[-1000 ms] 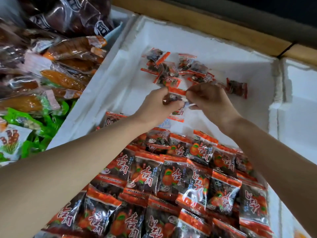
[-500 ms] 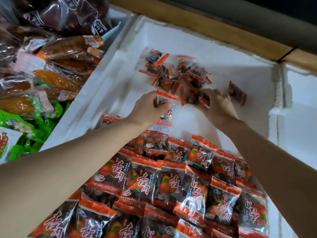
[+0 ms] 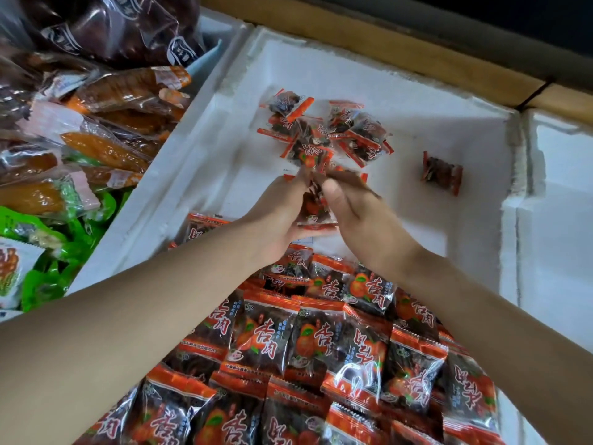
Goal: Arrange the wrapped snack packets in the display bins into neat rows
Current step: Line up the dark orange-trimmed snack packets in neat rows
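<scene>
Two bare hands meet over one white foam bin (image 3: 433, 101). The left hand (image 3: 279, 216) cups one snack packet (image 3: 316, 208), fingers curled round it; the right hand (image 3: 356, 207) pinches it, fingertips blurred. Beyond lie a loose heap (image 3: 321, 136) of roughly eight packets and one stray packet (image 3: 442, 171). Neat rows (image 3: 321, 348) fill the near end.

Both hands meet over the middle of the white foam bin (image 3: 224, 130). The left hand (image 3: 276, 216) cradles a red-and-black snack packet (image 3: 316, 208); the right hand (image 3: 356, 210) presses its other side, fingers blurred. A loose heap of packets (image 3: 327, 133) lies toward the far edge, a stray packet (image 3: 442, 171) near the right wall, and overlapping rows (image 3: 321, 348) fill the near end.
</scene>
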{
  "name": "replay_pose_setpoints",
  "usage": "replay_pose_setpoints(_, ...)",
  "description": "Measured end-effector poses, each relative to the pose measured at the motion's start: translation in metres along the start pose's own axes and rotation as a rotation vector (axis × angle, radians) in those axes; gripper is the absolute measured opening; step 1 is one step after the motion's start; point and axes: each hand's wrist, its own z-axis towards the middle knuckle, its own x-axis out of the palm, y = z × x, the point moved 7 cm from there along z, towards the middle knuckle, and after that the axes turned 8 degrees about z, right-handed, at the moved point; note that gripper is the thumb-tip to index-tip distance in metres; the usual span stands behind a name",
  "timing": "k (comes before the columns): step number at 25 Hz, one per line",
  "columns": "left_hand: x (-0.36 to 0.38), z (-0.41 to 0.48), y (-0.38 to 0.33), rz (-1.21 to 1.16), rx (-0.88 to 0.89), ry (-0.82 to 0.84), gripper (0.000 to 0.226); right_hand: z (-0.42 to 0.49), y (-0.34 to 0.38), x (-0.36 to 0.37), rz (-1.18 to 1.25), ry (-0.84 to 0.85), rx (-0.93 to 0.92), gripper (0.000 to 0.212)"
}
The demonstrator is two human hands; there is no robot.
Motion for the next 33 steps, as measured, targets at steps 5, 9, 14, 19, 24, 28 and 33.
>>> replay_pose_setpoints(5,-0.02,-0.016,-0.011,0.203,0.1,0.163,0.022,0.005,-0.01,-0.018,0.208,-0.015,0.2,0.057)
replay_pose_setpoints(9,-0.035,-0.026,-0.015,0.597,0.252,0.184,0.018,0.002,-0.009,-0.006,0.118,0.203,0.246,0.036)
replay_pose_setpoints(14,-0.065,-0.028,-0.03,0.798,0.403,-0.077,0.02,-0.002,-0.019,-0.008,-0.167,0.259,0.27,0.029)
replay_pose_setpoints(19,-0.068,-0.026,-0.032,0.842,0.432,-0.093,0.021,-0.016,-0.031,0.02,-0.407,0.64,0.325,0.042)
replay_pose_setpoints(24,-0.042,-0.012,-0.016,0.975,0.406,0.057,0.013,-0.023,-0.019,0.021,-0.448,0.676,0.374,0.047)
replay_pose_setpoints(28,-0.012,-0.002,-0.003,1.243,0.432,0.218,0.013,-0.029,-0.019,0.023,-0.427,0.635,0.415,0.035)
replay_pose_setpoints(33,-0.012,0.001,0.011,1.411,0.322,0.352,0.016,-0.035,-0.023,0.024,-0.422,0.631,0.419,0.03)
